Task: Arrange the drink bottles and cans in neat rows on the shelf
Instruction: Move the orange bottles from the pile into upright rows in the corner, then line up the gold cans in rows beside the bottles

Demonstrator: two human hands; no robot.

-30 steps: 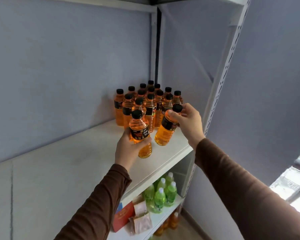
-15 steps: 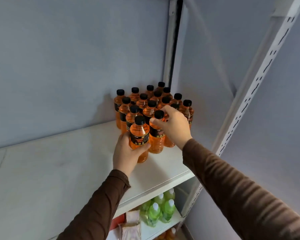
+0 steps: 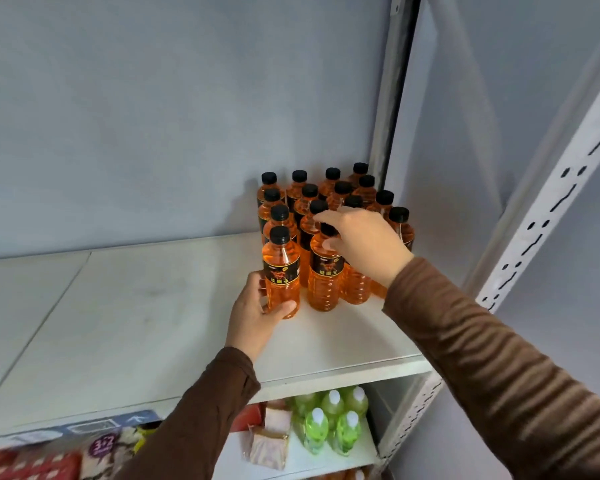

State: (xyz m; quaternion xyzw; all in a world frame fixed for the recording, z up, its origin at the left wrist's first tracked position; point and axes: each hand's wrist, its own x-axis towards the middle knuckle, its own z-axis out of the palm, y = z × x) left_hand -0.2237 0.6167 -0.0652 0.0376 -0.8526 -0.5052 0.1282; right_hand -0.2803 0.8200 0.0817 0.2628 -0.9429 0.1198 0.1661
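Observation:
Several orange drink bottles with black caps and black labels stand in rows at the back right corner of the white shelf. My left hand grips the lower body of the front left bottle, which stands upright on the shelf. My right hand holds the neck and cap of the bottle beside it, also upright and standing on the shelf. Both front bottles line up with the rows behind them.
The shelf's left part is bare white board. A perforated white upright runs along the right side. On the shelf below stand green bottles with white caps, beside snack packets and red packages.
Both hands carried their bottles back toward the group and stood them upright; the right-hand bottle, tilted a second ago, now stands straight beside the left one. The camera moved closer.

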